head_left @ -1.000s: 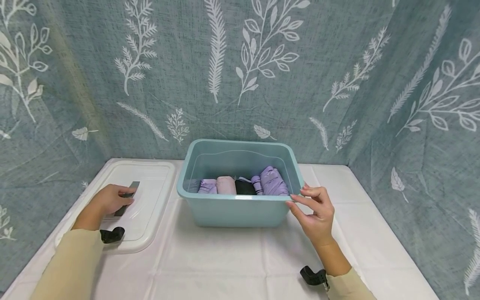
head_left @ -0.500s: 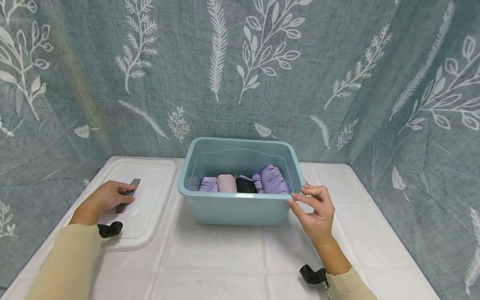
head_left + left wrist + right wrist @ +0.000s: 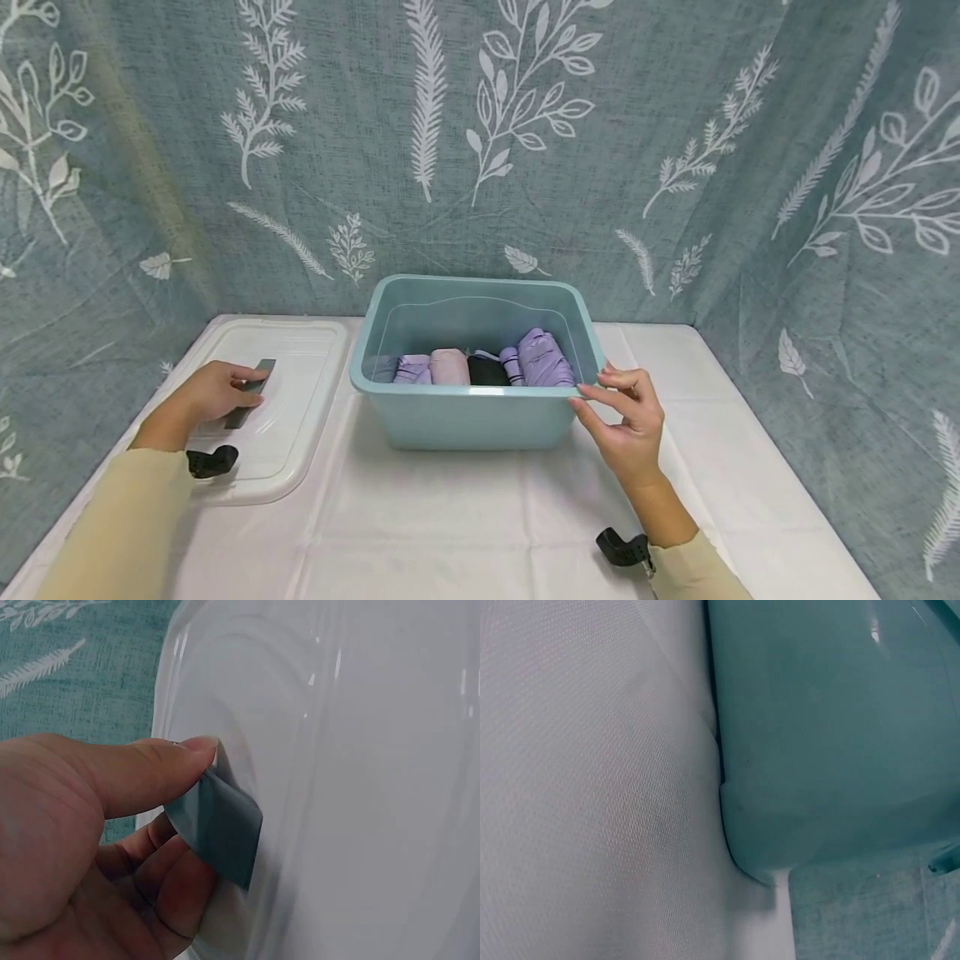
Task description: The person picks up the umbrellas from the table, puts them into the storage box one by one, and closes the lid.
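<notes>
My left hand [image 3: 212, 390] pinches a grey strip-like handle [image 3: 252, 392] in the middle of a flat white lid [image 3: 303, 417] at the left of the table. Seen from the left wrist, the thumb [image 3: 150, 776] lies over the handle's edge while the fingers curl beneath it. A blue-green storage bin [image 3: 472, 425] stands upright in the middle. At its front right corner my right hand [image 3: 630, 421] grips the rim, thumb against the outer wall. Inside the bin lie a large purple wrapped bundle [image 3: 543, 358], a pink roll [image 3: 450, 367], a black item [image 3: 487, 371] and smaller purple pieces.
A white cloth [image 3: 420, 525] covers the table. Blue-green curtain fabric [image 3: 360, 125] with white leaf prints hangs behind and along both sides, close behind the bin. Each wrist wears a black camera mount [image 3: 624, 547].
</notes>
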A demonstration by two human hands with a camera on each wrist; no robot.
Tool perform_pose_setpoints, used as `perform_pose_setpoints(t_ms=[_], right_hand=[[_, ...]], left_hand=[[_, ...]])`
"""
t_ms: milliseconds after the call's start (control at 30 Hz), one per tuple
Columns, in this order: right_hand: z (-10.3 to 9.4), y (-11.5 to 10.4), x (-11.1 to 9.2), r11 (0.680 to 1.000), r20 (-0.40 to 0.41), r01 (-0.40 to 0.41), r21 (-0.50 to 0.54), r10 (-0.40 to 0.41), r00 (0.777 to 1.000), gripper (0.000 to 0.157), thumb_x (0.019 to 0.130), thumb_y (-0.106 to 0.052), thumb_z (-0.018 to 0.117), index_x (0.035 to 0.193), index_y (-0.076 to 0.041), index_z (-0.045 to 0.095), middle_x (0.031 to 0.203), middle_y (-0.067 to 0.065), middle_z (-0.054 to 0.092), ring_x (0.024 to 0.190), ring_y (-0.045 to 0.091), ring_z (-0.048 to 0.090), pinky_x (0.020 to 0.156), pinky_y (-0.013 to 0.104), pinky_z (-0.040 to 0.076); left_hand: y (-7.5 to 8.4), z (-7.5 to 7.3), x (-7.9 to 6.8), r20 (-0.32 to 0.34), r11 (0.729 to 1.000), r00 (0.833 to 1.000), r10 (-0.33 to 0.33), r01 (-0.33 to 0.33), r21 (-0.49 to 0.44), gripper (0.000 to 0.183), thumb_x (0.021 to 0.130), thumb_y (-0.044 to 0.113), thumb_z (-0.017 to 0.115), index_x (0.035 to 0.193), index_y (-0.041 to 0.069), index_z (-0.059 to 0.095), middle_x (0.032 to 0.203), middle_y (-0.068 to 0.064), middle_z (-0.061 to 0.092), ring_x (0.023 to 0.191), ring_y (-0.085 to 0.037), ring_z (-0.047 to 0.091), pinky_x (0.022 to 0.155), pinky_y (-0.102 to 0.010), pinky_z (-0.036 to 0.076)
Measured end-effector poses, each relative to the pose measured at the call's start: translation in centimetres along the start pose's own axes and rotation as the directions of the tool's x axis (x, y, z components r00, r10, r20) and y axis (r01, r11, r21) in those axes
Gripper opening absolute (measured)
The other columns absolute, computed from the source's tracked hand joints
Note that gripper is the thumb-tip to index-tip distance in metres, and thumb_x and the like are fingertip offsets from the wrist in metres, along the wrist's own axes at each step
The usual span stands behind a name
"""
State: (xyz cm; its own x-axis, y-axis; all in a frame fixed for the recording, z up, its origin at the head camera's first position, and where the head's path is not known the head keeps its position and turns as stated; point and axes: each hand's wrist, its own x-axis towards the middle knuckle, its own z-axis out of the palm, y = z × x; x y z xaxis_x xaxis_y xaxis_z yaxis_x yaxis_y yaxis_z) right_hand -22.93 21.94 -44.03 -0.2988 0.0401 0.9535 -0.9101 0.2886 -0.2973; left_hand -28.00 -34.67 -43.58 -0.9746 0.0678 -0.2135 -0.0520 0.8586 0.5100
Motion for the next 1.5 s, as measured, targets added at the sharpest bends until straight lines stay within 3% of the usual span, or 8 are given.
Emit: perform_pose_setpoints(t_ms=[333,567,767,967,1200,1500], right_hand=[[0.1,0.0,0.0,1.000,0.009,-0.012,0.009,0.012,1.000,0.029,0.083,-0.019,0.087,0.086,0.008,0.079,0.093,0.031,0.054,0.108,0.027,0.064,0.111,0.036,0.050],[0.2,0.0,-0.2,1.000,0.008,-0.017,0.010,0.017,1.000,0.032,0.084,-0.022,0.087,0.086,0.009,0.078,0.093,0.032,0.053,0.109,0.027,0.064,0.111,0.037,0.051],[0.1,0.0,-0.3,1.000,-0.001,-0.026,0.008,0.026,1.000,0.033,0.083,-0.023,0.087,0.085,0.009,0.078,0.093,0.033,0.053,0.110,0.027,0.064,0.110,0.037,0.051],[0.1,0.1,-0.2,1.000,-0.002,-0.028,0.014,0.028,1.000,0.032,0.083,-0.021,0.087,0.085,0.010,0.078,0.093,0.032,0.053,0.110,0.027,0.064,0.111,0.037,0.051],[0.0,-0.1,-0.2,0.999,-0.004,-0.034,0.021,0.034,0.999,0.032,0.083,-0.020,0.088,0.085,0.011,0.077,0.093,0.033,0.052,0.111,0.028,0.063,0.111,0.037,0.050],[0.0,0.1,-0.3,0.999,-0.003,-0.038,0.023,0.038,0.999,0.031,0.082,-0.019,0.088,0.085,0.010,0.077,0.093,0.032,0.052,0.112,0.027,0.064,0.110,0.035,0.051]], left_hand=[[-0.8,-0.1,-0.5,-0.007,0.999,0.999,0.043,-0.043,0.033,0.057,0.092,0.018,0.075,0.140,-0.006,0.056,0.135,-0.045,0.048,0.113,-0.050,0.054,0.091,-0.060,0.051],[-0.9,-0.5,-1.2,-0.030,0.997,0.996,0.082,-0.082,-0.001,0.056,0.095,0.022,0.072,0.142,-0.003,0.056,0.139,-0.044,0.048,0.119,-0.052,0.054,0.090,-0.056,0.052],[0.0,-1.3,-1.5,-0.026,0.996,0.997,0.074,-0.075,-0.052,0.061,0.097,0.029,0.070,0.148,0.002,0.051,0.143,-0.040,0.046,0.116,-0.042,0.052,0.085,-0.042,0.049],[1.0,-1.8,-1.7,-0.052,0.995,0.996,0.070,-0.073,-0.072,0.059,0.097,0.027,0.070,0.148,0.003,0.052,0.129,-0.031,0.054,0.092,-0.027,0.048,0.069,-0.030,0.039],[2.1,-2.2,-1.9,-0.092,0.987,0.992,0.087,-0.098,-0.130,0.057,0.096,0.023,0.071,0.147,0.005,0.054,0.116,-0.020,0.054,0.075,-0.017,0.043,0.060,-0.028,0.037],[3.9,-2.9,-2.8,-0.163,0.978,0.974,0.157,-0.176,-0.113,0.054,0.096,0.021,0.072,0.145,0.005,0.057,0.111,-0.015,0.057,0.065,-0.010,0.046,0.056,-0.028,0.041]])
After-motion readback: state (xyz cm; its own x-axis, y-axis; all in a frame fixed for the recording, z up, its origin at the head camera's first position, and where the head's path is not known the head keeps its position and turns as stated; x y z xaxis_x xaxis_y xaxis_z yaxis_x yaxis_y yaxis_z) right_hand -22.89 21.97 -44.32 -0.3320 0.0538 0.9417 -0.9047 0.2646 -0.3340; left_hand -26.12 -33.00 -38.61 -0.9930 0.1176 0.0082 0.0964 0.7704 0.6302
